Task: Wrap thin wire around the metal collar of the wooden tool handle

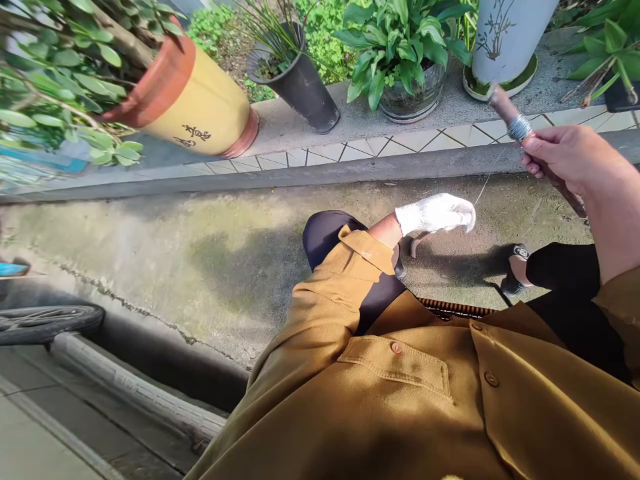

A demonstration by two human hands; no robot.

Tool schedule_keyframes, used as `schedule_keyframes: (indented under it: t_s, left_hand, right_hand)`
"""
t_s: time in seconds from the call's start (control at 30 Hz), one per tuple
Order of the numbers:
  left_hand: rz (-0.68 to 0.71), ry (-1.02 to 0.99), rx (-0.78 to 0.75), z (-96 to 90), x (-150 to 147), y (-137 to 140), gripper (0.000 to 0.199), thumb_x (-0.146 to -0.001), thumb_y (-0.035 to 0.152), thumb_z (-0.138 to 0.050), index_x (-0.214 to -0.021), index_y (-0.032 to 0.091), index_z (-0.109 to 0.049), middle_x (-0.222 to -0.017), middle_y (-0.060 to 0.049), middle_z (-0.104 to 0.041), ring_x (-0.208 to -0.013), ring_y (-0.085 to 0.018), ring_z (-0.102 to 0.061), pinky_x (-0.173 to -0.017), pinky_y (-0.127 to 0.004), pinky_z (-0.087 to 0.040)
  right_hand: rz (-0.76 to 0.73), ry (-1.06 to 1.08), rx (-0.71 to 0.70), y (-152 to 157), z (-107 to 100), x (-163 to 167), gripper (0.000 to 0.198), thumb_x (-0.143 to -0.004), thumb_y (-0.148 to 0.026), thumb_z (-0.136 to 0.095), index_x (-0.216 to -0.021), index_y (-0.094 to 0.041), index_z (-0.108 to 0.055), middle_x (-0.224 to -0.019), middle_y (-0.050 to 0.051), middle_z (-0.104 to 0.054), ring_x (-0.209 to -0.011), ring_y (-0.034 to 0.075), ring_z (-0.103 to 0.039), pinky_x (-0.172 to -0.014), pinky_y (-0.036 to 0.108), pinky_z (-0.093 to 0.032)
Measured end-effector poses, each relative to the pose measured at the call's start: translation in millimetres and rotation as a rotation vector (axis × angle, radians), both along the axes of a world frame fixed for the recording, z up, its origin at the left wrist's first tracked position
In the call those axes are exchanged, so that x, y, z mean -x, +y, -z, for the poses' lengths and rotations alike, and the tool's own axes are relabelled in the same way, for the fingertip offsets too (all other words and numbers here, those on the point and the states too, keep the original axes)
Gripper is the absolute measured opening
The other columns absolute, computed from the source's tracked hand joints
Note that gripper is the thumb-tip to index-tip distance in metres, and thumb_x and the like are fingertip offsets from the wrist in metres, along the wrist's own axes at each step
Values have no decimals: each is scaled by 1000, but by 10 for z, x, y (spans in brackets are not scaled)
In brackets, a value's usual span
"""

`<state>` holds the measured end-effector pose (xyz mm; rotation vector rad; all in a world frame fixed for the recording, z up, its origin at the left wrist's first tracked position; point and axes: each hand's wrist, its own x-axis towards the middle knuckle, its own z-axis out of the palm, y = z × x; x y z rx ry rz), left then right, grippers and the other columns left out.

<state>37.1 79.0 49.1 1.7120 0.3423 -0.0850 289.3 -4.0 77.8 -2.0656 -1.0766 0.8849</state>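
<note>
My right hand point(570, 157), bare, is closed around a brown wooden stick point(504, 105) that slants at the upper right. Silvery wire point(520, 127) is wound in a tight coil on the stick, just beyond my thumb. From the coil a thin strand point(485, 185) runs down to my left hand point(440, 213). That hand wears a white knitted glove, its fingers curled together where the strand ends. Below the glove a curved brownish piece point(417, 244) shows in part; I cannot tell what it is.
Potted plants stand on a concrete ledge: a yellow pot point(200, 107), a black pot point(307, 87), a glass pot point(415, 93) and a white pot point(505, 47). A wheel point(50, 323) lies lower left near a pale beam point(135, 383). I sit over a concrete floor point(200, 260).
</note>
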Motion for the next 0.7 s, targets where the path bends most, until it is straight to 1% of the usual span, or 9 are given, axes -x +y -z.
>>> schedule_keyframes:
  t_s: [0.07,0.13,0.2,0.27,0.3,0.4,0.5,0.57,0.7]
  left_hand:
    - [66,-22,61,-20,29,20,19,-87,30,-65,-80,14,-74,-74,-3,-69,-56,-8,-55,-54,-21,-42]
    - [25,-63,97,-36,55,52,23,-87,34,-67,-80,13,-72,-79,-5,-71,-61,-9,-58,-56,-21,-45]
    - [-75,-123,112,-44,76,107,28,-88,40,-69,-80,12,-69,-82,-7,-72,-62,-9,-59,-57,-21,-46]
    - [-211,-174,109,-39,91,195,34,-89,46,-69,-81,12,-67,-82,-7,-71,-59,-7,-56,-56,-21,-46]
    - [-288,-190,100,-31,99,249,37,-91,48,-68,-82,13,-66,-81,-7,-71,-57,-7,-54,-55,-21,-46]
    - [-502,-213,57,1,128,422,39,-96,52,-62,-86,14,-65,-81,-5,-69,-53,-5,-51,-56,-20,-47]
    - [-624,-241,31,12,173,533,40,-100,54,-55,-91,16,-65,-81,-3,-67,-53,-5,-51,-57,-21,-48]
    - [-638,-239,33,-3,199,548,42,-101,55,-52,-92,16,-65,-82,-4,-67,-52,-5,-49,-55,-21,-47]
    - [-572,-233,64,-36,202,511,41,-99,54,-56,-87,15,-64,-82,-5,-68,-48,-4,-43,-46,-21,-39]
  right_hand:
    - [-186,-374,236,43,88,3,31,-97,-42,-57,-103,-17,-73,-83,10,-68,-70,20,-57,-70,37,-42]
    - [-421,-611,455,62,163,23,31,-95,-42,-58,-108,-19,-75,-89,13,-72,-76,24,-60,-69,38,-41]
    - [-659,-637,632,46,214,61,21,-91,-34,-62,-98,-19,-76,-89,13,-73,-76,24,-62,-68,36,-40]
    - [-861,-497,776,-5,232,112,13,-87,-24,-65,-80,-18,-73,-78,11,-71,-70,22,-61,-66,35,-40]
    - [-936,-399,823,-39,227,140,14,-86,-20,-64,-73,-18,-71,-73,9,-68,-67,20,-59,-65,35,-40]
    - [-1059,-135,851,-134,168,221,18,-85,-17,-59,-69,-20,-66,-66,3,-62,-62,16,-55,-63,31,-40]
    - [-1093,-57,804,-173,109,252,18,-83,-16,-59,-67,-21,-64,-63,2,-59,-62,16,-53,-63,30,-39]
    - [-1075,-60,790,-171,105,214,19,-84,-17,-58,-67,-21,-64,-62,2,-58,-62,17,-53,-63,31,-39]
    - [-1041,-37,734,-159,177,27,18,-86,-24,-59,-70,-20,-66,-64,3,-58,-63,17,-53,-62,32,-39]
